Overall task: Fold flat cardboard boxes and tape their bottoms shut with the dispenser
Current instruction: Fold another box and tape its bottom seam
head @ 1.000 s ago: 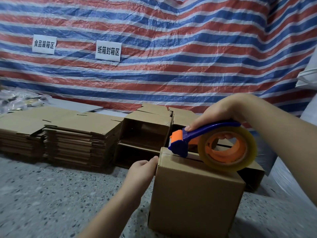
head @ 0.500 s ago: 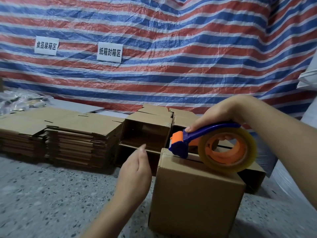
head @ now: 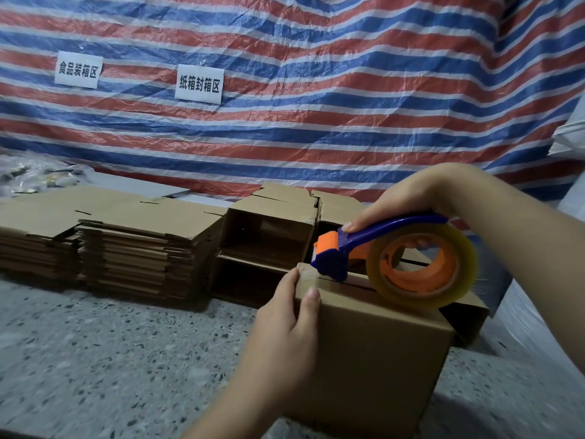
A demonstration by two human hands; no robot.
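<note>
A plain brown corrugated cardboard box (head: 373,359) stands nearest on the grey speckled tabletop (head: 95,359), its closed flaps facing up with a dark seam running from the near-left corner away to the right. The left hand (head: 285,318) holds that near-left top corner, thumb lying on the front face and fingers wrapped over the left side, loosely curled around the edge. On top of the box rests the tape dispenser (head: 395,258): a blue plastic handle and orange cutter head, with a round roll of clear, yellowish tape on an orange hub. Its long axis follows the seam, cutter end pointing left toward the left hand, roll to the right. The right hand (head: 408,201) grips the handle from above, fingers closed around it and reaching through the hub. Behind, folded-up open boxes (head: 269,239) lie on their sides, openings facing the camera. Left of them sit stacks of flat cardboard blanks (head: 126,248). Farthest, a crinkled red, white and blue striped tarp (head: 316,106) bears two white paper signs (head: 198,84).
</note>
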